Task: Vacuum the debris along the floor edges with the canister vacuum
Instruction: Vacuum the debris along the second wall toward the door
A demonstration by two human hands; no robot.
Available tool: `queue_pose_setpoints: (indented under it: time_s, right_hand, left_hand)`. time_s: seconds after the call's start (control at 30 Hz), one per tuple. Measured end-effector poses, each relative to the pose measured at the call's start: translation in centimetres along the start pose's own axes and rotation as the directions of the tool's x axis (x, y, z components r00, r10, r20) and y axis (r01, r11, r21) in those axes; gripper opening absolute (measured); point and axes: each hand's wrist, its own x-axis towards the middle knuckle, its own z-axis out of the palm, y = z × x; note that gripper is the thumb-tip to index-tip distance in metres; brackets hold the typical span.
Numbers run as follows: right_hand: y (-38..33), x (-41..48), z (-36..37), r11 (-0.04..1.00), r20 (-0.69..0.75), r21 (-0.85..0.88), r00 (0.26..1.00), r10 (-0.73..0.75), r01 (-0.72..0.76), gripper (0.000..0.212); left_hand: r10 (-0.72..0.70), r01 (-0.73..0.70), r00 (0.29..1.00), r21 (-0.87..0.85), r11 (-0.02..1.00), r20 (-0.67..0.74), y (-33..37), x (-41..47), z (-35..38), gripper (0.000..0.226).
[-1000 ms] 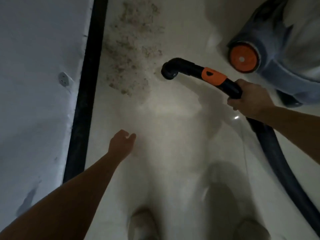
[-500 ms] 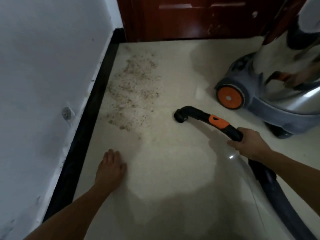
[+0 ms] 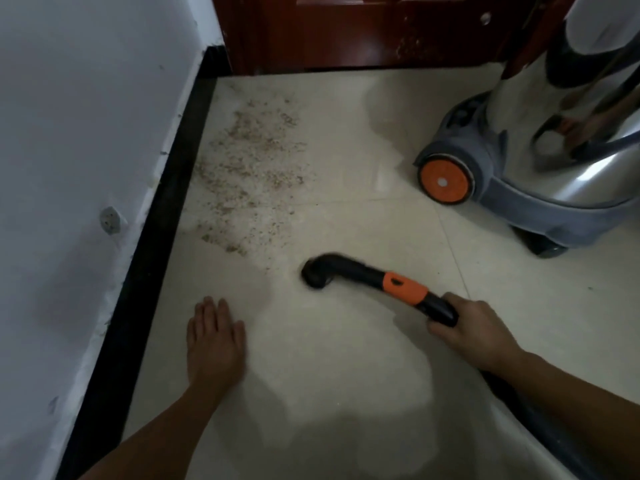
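A patch of brown debris [image 3: 252,174] lies on the pale tiled floor beside the black skirting board [image 3: 156,216]. My right hand [image 3: 471,330] grips the black vacuum hose handle with an orange collar [image 3: 403,288]. Its curved nozzle [image 3: 317,273] points down at the floor, just below and right of the debris. My left hand [image 3: 214,341] rests flat on the floor with fingers apart, near the skirting. The steel canister vacuum [image 3: 540,140] with an orange wheel [image 3: 443,181] stands at the right.
A white wall [image 3: 69,168] with a small outlet [image 3: 111,220] runs along the left. A dark red wooden door [image 3: 363,29] closes off the far end. The black hose [image 3: 540,427] trails back to the lower right.
The view has tilted up, bringing the door and canister into sight. My left hand has dropped flat onto the floor. The nozzle has moved down closer to the floor, nearer me.
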Motion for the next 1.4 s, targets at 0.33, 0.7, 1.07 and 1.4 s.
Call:
queue_pose_setpoints:
  time_s: [0.33,0.7,1.07,1.4]
  right_hand:
    - [-5.3,3.8,2.7,1.000,-0.061,0.024,0.998,-0.017,0.018,0.021]
    - [-7.1,7.6,3.5,0.995,-0.153,0.091,0.987,0.056,-0.043,0.019]
    - [-10.7,6.7,5.4,0.929,0.206,0.339,0.952,-0.228,0.149,0.018]
    - [-13.7,9.5,6.6,0.961,0.047,0.205,0.979,-0.197,0.184,0.018]
  left_hand:
    - [0.175,-0.175,0.985,0.015,0.984,0.004,-4.3,0.5,0.2,0.071]
    - [0.067,-0.069,0.995,-0.027,0.997,-0.076,-4.8,0.1,0.6,0.062]
    - [0.051,-0.054,0.995,-0.025,0.998,-0.085,-4.8,0.1,0.8,0.066]
    - [0.049,-0.051,0.995,-0.019,0.999,-0.082,-4.9,0.0,0.8,0.064]
